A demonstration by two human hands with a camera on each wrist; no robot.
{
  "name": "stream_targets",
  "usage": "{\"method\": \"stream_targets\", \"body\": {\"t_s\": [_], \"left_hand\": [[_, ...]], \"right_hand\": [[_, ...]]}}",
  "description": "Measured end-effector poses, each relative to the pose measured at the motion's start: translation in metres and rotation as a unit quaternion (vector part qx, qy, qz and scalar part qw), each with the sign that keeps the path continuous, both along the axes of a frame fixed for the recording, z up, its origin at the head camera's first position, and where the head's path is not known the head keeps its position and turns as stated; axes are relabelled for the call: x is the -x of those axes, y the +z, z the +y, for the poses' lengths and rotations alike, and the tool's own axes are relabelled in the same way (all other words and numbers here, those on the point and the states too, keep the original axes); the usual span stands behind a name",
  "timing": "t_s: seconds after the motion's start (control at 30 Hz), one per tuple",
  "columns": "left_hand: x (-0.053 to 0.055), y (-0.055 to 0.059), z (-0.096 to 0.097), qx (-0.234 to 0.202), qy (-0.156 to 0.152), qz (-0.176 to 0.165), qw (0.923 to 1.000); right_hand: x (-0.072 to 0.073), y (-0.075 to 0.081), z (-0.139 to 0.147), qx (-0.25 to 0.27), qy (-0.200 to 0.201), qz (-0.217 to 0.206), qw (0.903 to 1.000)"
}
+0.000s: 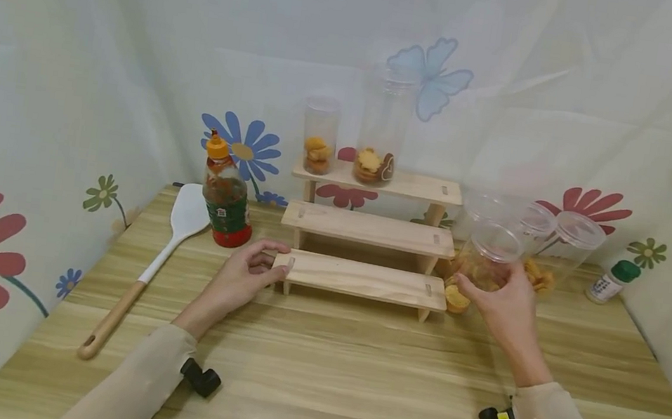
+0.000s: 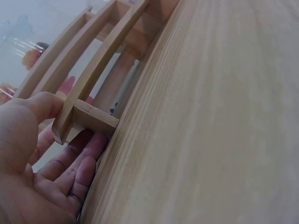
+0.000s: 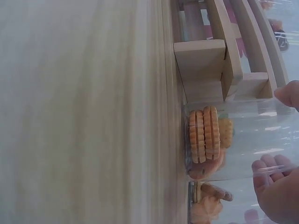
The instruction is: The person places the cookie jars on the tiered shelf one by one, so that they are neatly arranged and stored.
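The wooden counter (image 1: 315,369) carries a three-step wooden rack (image 1: 371,232) set against the flowered backdrop. On the rack's top step stand two clear jars, a narrow one (image 1: 319,136) and a taller one (image 1: 381,130), each with biscuits at the bottom. To the rack's right sits a cluster of clear lidded jars (image 1: 560,250) holding biscuits. A white spatula with a wooden handle (image 1: 153,263) lies at the left, with a sauce bottle with an orange cap (image 1: 225,195) upright just beside it. A small green-capped bottle (image 1: 613,281) stands at the far right. The left hand (image 1: 244,279) rests at the left end of the lowest step, thumb on top of the board and fingers (image 2: 79,163) relaxed below it, grip loose and holding nothing closed. The right hand (image 1: 505,302) has its grip wrapped round a clear biscuit jar (image 1: 485,261), which stands on the counter just beside the rack's right end, stacked biscuits (image 3: 204,135) visible at its base.
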State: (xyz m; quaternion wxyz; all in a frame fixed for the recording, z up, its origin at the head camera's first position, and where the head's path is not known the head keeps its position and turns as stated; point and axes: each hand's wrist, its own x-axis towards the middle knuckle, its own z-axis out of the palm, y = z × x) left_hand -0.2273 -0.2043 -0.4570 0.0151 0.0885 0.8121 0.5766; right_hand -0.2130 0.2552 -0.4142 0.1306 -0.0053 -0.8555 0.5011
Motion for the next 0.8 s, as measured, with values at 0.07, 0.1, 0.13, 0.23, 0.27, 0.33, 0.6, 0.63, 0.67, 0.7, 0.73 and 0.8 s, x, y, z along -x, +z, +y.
{"method": "stream_targets", "body": {"t_s": [0.07, 0.1, 0.13, 0.23, 0.27, 0.33, 0.6, 0.63, 0.67, 0.7, 0.73, 0.8], "left_hand": [[0.0006, -0.0001, 0.0, -0.002, -0.002, 0.001, 1.0], [0.0008, -0.0003, 0.0001, -0.002, -0.003, 0.002, 1.0], [0.0011, -0.0005, 0.0001, -0.002, -0.004, 0.003, 1.0], [0.0015, -0.0011, -0.0001, -0.001, -0.005, 0.007, 1.0], [0.0014, -0.0013, -0.0003, 0.0, -0.004, 0.008, 1.0], [0.0011, -0.0014, -0.0004, 0.0, -0.002, 0.008, 1.0], [0.0021, 0.0017, 0.0027, 0.0, 0.0, 0.007, 1.0], [0.0021, 0.0011, 0.0023, 0.0, 0.0, 0.007, 1.0], [0.0018, 0.0006, 0.0018, 0.001, 0.001, 0.006, 1.0], [0.0015, 0.0001, 0.0011, 0.002, 0.002, 0.005, 1.0], [0.0013, -0.0003, 0.0003, 0.003, 0.001, 0.005, 1.0], [0.0013, -0.0004, -0.0009, 0.003, 0.002, 0.008, 1.0]], "right_hand": [[-0.0004, -0.0008, -0.0003, -0.002, -0.004, -0.005, 1.0], [-0.0005, -0.0011, -0.0005, -0.003, -0.006, -0.007, 1.0], [-0.0006, -0.0013, -0.0006, -0.004, -0.008, -0.007, 0.9999], [-0.0005, -0.0018, -0.0007, -0.007, -0.007, -0.007, 0.9999], [-0.0004, -0.0019, -0.0008, -0.009, -0.005, -0.007, 0.9999], [-0.0001, -0.0021, -0.0005, -0.01, -0.001, -0.008, 0.9999], [0.0031, 0.0002, 0.0035, -0.015, -0.002, -0.015, 0.9998], [0.0032, -0.0003, 0.0039, -0.016, 0.0, -0.018, 0.9997], [0.0031, -0.0007, 0.004, -0.017, 0.001, -0.022, 0.9996], [0.0029, -0.0011, 0.0038, -0.016, 0.002, -0.025, 0.9996], [0.0028, -0.0012, 0.0032, -0.016, 0.001, -0.026, 0.9995], [0.0029, -0.0005, 0.0016, -0.014, -0.001, -0.021, 0.9997]]}}
